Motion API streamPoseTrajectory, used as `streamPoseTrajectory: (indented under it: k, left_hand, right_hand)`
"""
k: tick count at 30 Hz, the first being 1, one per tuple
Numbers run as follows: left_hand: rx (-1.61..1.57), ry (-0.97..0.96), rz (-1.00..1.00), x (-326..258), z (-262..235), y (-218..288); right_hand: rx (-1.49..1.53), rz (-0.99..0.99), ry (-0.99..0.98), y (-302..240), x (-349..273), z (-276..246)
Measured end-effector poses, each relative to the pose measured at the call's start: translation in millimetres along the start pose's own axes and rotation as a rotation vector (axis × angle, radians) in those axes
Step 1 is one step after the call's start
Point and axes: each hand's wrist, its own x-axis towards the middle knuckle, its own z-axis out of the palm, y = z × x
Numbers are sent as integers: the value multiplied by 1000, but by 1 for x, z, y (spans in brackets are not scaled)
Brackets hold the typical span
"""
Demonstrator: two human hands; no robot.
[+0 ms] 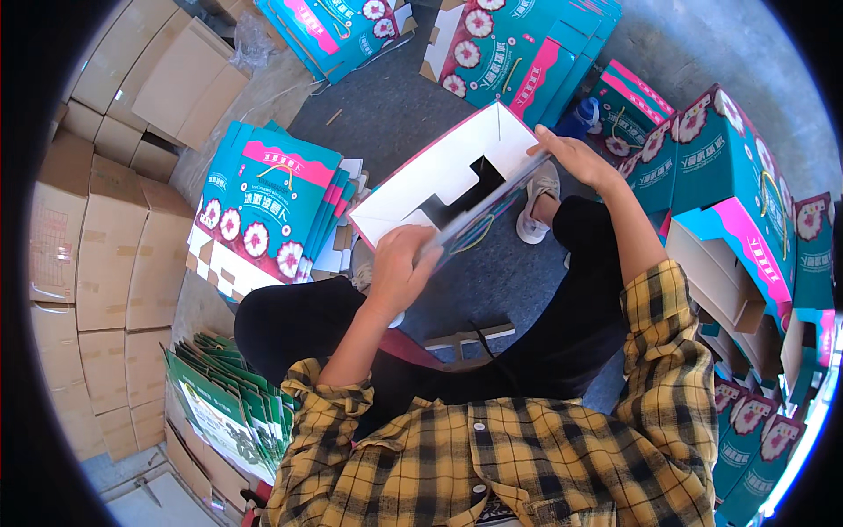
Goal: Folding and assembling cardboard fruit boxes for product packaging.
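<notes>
Between my hands is a part-folded cardboard gift box [439, 169], its white inside facing up and cut-outs showing in its bottom. The near panel [483, 206] is seen almost edge-on, with a yellowish cord handle [474, 234] on its outer side. My left hand [399, 268] grips the box at its near left corner, fingers bent over the edge. At the far right corner my right hand [575, 162] pinches the rim, thumb and fingers closed on it. The box is held tilted above the floor, between my knees.
Flat teal-and-pink boxes [263, 198] are stacked at the left, with more stacks [518, 53] ahead. Set-up boxes [720, 167] are piled at the right, beside a blue bottle [580, 117]. Brown cartons [110, 237] form a wall at far left; green bags [230, 400] lie near my left knee.
</notes>
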Motion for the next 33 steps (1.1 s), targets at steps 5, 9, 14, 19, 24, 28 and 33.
streamPoseTrajectory:
  k: [5,9,14,19,24,28,33]
  left_hand:
    - [-237,375,-295,10,21,11]
    - [-41,521,-183,14,27,-4]
    - [414,112,-27,12,30,5]
    - [430,37,3,11,29,-5]
    - [304,-44,-18,12,29,-8]
    - [343,-4,-22,11,24,2]
    - [286,520,-54,3,0,-16]
  right_hand:
    - [44,-24,-41,-16,-10,5]
    - [-368,-462,156,-24,-12,38]
    - [-838,-741,116,-21,-10,65]
    - [-850,-710,52,-18,6,73]
    - [-847,-566,-181,-26,10,70]
    - [-825,-693,-62,-14,8,68]
    - [-400,-593,89,-29,1,51]
